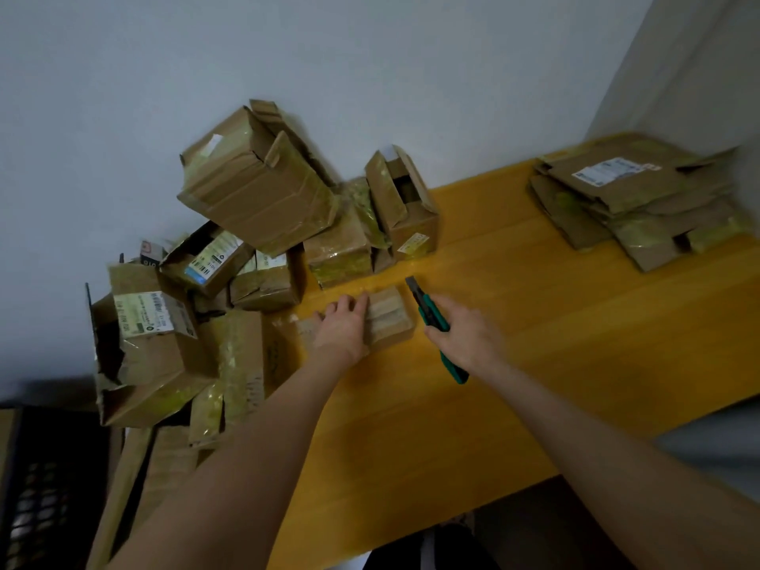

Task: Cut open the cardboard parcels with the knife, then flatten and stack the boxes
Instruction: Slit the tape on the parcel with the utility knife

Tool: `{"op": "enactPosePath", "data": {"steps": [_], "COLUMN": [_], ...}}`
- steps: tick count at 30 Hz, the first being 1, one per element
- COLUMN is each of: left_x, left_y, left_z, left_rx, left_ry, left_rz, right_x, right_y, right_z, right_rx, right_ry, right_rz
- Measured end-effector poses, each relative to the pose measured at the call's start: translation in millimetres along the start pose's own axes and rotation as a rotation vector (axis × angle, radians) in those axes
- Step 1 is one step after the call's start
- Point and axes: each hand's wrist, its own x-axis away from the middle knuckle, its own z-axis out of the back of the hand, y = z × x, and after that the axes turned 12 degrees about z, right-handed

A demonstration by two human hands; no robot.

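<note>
Parcels (255, 191) lie heaped at the left end of the counter (534, 322) against the wall (370, 55) (several gape open, wrapped in yellowish tape), some tilted on others. Just right of the heap a small box (390, 318) sits on the counter; the left hand (343, 327) rests palm down on it with fingers straight, and the right hand (464, 335) grips a green knife (427, 310) just beside the box, its blade end pointing toward the wall. Far right, well apart, flattened boxes (633, 199) lie stacked by the back corner.
</note>
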Motion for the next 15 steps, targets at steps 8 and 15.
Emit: {"op": "enactPosePath", "data": {"steps": [8,15], "left_x": [-1,-1], "left_y": [-1,-1], "left_z": [2,1], "left_rx": [0.007,0.028], "left_ry": [-0.018,-0.011], "left_rz": [0.001,0.006], "right_x": [10,4], "right_y": [-20,-35], "right_z": [24,27], "right_rx": [0.352,0.585], "right_ry": [-0.225,-0.198], "right_rz": [0.068,0.102]}}
